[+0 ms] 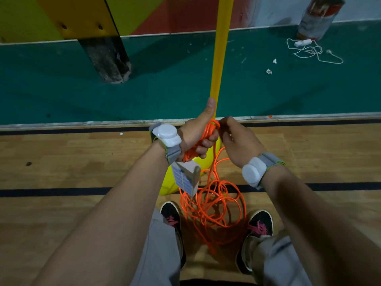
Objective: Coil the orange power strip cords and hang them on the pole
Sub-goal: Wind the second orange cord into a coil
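Fingers of your left hand [198, 139] are curled tight round a gathered bunch of loops of the orange cord [209, 129], thumb stuck straight up alongside the yellow pole [221, 58]. The pale socket block [186, 179] of the power strip dangles just under that fist. Your right hand [235, 141] sits just beside it, its back to the camera and fingers bent toward the top of the bunch, but whether they pinch a strand or only touch it cannot be told. You look to be midway through the coiling: a few turns sit in the fist, while most of the cord lies in a loose tangle on the wooden floor [72, 162] between your shoes [260, 221], with a couple of strands rising to your hands. The next move probably calls for the right hand to draw up some slack and lay it as another loop in the left, minding snags in the tangle; hanging is a later step. Farther out, the pole's yellow base [168, 186] rests on the wood near the edge where it meets a green mat [185, 79]. Toward the mat's far right edge lie a white power strip [302, 43] with its loose white cord, two paper scraps [269, 71] and a worn can [317, 19]. A dark post [105, 58] stands at far left below a coloured wall.
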A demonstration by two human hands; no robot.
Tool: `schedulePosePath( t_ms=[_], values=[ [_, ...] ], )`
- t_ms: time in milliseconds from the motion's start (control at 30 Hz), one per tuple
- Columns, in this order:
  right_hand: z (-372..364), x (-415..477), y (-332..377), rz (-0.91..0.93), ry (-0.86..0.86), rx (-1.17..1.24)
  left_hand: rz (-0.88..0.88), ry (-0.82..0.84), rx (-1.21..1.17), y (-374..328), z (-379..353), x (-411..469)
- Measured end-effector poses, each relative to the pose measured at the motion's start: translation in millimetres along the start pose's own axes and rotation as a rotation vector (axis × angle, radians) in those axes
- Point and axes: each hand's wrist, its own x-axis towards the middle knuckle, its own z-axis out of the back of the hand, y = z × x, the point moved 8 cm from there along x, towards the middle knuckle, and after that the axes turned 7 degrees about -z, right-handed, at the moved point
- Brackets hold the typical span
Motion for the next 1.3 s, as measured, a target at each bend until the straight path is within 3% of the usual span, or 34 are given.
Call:
schedulePosePath(
  t_ms=[267, 400, 633, 900, 1300],
  values=[
    [24.3, 1.2, 0.9, -0.015, -0.186, 0.191, -0.026, 0.059, 0.025, -2.2, -6.4, -3.7],
    [23.8, 2.0, -0.2, -0.006, -0.193, 0.203, -0.026, 0.129, -0.027, -5.1, -11.6, -5.9],
    [-11.0, -0.1, -2.9, -0.033, 0.061, 0.029, -0.051, 0.241, -0.232, -14.2, -18.6, -10.5],
    [-40.7, -11.4, -1.0, -0.070, 0.273, 0.033, -0.052, 0.372, -0.509, -25.4, -24.1, -16.7],
    [-35.0, -17.5, 12.2, -0.105, 0.335, 0.050, -0.094, 0.341, -0.638, -28.3, -18.7, -8.2]
  ],
)
